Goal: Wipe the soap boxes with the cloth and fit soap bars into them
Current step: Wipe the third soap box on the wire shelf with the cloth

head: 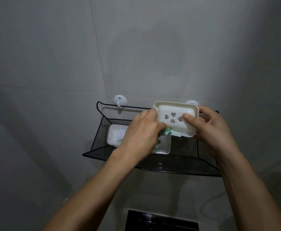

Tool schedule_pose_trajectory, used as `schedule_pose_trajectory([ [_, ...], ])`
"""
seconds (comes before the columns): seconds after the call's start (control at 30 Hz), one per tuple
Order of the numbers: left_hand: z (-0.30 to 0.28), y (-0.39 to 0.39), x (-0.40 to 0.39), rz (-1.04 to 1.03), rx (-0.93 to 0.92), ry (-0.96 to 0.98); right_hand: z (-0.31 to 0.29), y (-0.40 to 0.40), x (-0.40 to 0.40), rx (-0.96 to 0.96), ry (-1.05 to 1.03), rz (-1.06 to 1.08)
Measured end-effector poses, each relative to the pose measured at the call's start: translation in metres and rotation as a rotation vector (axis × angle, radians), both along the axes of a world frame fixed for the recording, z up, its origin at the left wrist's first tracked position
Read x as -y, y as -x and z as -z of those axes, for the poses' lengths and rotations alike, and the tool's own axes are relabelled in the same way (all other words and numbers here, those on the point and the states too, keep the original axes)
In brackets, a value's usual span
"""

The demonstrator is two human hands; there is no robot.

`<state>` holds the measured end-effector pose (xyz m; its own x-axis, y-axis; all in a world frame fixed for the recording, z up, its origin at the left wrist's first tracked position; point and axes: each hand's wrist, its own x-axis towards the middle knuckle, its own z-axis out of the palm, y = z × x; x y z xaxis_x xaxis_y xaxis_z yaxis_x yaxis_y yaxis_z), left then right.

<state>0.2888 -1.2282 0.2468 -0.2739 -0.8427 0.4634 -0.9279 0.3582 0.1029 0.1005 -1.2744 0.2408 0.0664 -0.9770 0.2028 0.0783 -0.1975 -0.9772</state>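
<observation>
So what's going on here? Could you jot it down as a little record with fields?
setting: black mesh basket hung on wall hooks against a grey wall
held item: cream soap box with heart-shaped holes, raised above the basket
right hand: grips the box's right side, thumb on its face
left hand: holds a green and white cloth against the box's lower left edge
in basket: white lidded box at left; another pale tray under the hands
soap bars: none visible

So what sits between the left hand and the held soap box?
Head view: a green-and-white cloth bunched between the left hand and the soap box.
</observation>
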Motion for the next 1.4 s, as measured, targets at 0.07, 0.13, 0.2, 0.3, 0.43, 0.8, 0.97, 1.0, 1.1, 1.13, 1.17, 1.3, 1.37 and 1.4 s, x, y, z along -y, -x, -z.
schedule_pose_trajectory([
  [0.07, -0.001, -0.003, -0.002, 0.003, -0.017, 0.009, 0.0, 0.0, 0.0, -0.011, -0.003, 0.029],
  [0.13, -0.006, -0.01, -0.005, -0.027, -0.112, 0.046, -0.001, 0.003, 0.0, -0.023, -0.008, 0.07],
  [0.2, -0.015, -0.019, -0.006, -0.08, -0.251, 0.144, -0.001, 0.006, 0.0, -0.038, -0.012, 0.085],
  [0.3, -0.027, -0.018, -0.006, -0.095, -0.329, 0.27, -0.001, 0.004, 0.0, -0.028, -0.03, 0.064],
  [0.43, -0.024, -0.003, 0.003, -0.109, -0.185, 0.27, -0.004, -0.005, -0.003, 0.004, -0.034, 0.007],
  [0.8, -0.001, 0.017, 0.003, -0.227, -0.103, 0.081, 0.015, 0.0, 0.0, -0.016, 0.028, 0.143],
  [0.97, 0.004, 0.016, -0.003, -0.111, -0.229, -0.023, 0.01, 0.001, 0.0, -0.04, 0.103, 0.143],
  [1.0, 0.003, 0.017, -0.003, -0.065, -0.266, -0.029, 0.01, -0.001, 0.0, -0.032, 0.103, 0.134],
  [1.1, 0.003, 0.029, -0.009, 0.047, -0.345, -0.025, 0.01, -0.006, 0.0, -0.019, 0.087, 0.113],
  [1.13, 0.004, 0.031, -0.01, 0.048, -0.367, -0.012, 0.009, -0.006, 0.0, -0.015, 0.076, 0.109],
  [1.17, 0.004, 0.031, -0.01, 0.033, -0.405, 0.003, 0.008, -0.005, 0.0, -0.005, 0.062, 0.108],
  [1.3, -0.005, 0.011, -0.002, -0.134, -0.587, 0.128, 0.008, -0.001, -0.005, 0.011, -0.014, 0.114],
  [1.37, -0.012, 0.004, 0.003, -0.204, -0.605, 0.192, 0.008, -0.002, -0.009, 0.009, -0.043, 0.084],
  [1.4, -0.015, 0.004, 0.005, -0.223, -0.598, 0.203, 0.007, -0.003, -0.011, 0.01, -0.046, 0.063],
])
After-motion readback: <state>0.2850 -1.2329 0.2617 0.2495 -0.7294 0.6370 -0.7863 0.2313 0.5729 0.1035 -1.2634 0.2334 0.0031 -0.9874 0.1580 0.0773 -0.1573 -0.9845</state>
